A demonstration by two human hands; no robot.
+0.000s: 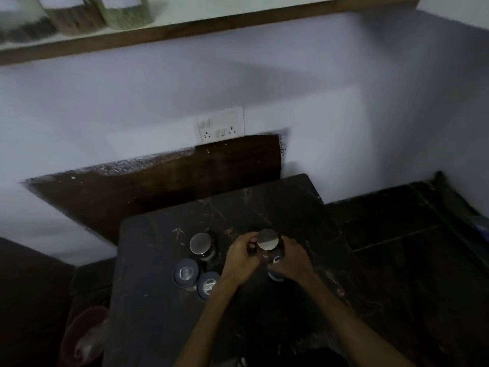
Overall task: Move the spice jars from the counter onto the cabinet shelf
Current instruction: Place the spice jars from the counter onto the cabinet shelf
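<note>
Head view: no writing can be read; the white labels on the 3 shelf jars (79, 14) at 11 o'clock are blurred, and the pale marks on the blue lids are too smeared to make out. Both hands meet at 5 o'clock over the dark marble counter (158, 300). The left hand (242, 259) and right hand (292, 260) are each wrapped around the sides of 1 steel-lidded jar (267, 239), one on either flank, fingers closed on it. Whether it is lifted or standing on the counter cannot be told. A blue-lidded jar (275, 271) sits just below, partly hidden by the right hand. To the left stand a second steel-lidded jar (201, 245) and 2 more blue-lidded jars (186, 272) (208, 284), close together. A wooden shelf edge (211, 25) runs across 12 o'clock. Below it is a pale wall with a white switch-and-socket plate (220, 124) and a dark brown backsplash panel (158, 186). Dark floor tiles (410, 247) lie at 3 o'clock, and a reddish bin (84, 337) at 7 o'clock.
</note>
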